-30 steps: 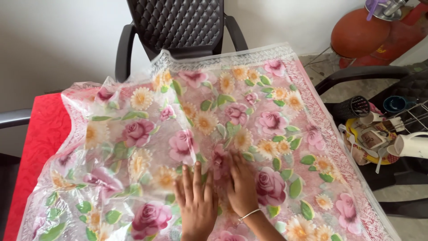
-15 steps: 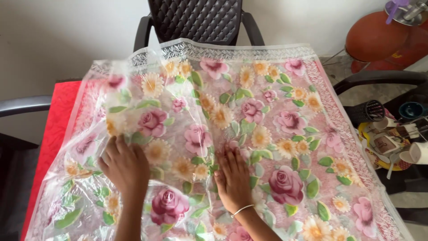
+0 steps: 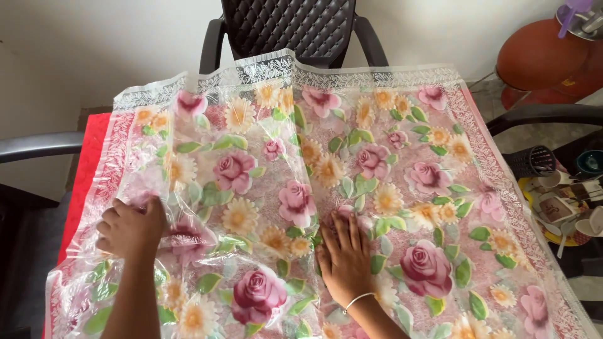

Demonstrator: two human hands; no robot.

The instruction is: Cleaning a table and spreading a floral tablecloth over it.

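Left hand [image 3: 129,227] slid farther left, flat beside right hand [image 3: 344,258], both pressing floral plastic sheet [image 3: 352,163] spread over red tabletop [image 3: 88,157]. Risk: ridged centre fold trapping creases; slippery film sliding off.

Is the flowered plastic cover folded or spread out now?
Spread, not quite flat: the cover reaches across the table, with wrinkles near the left hand.
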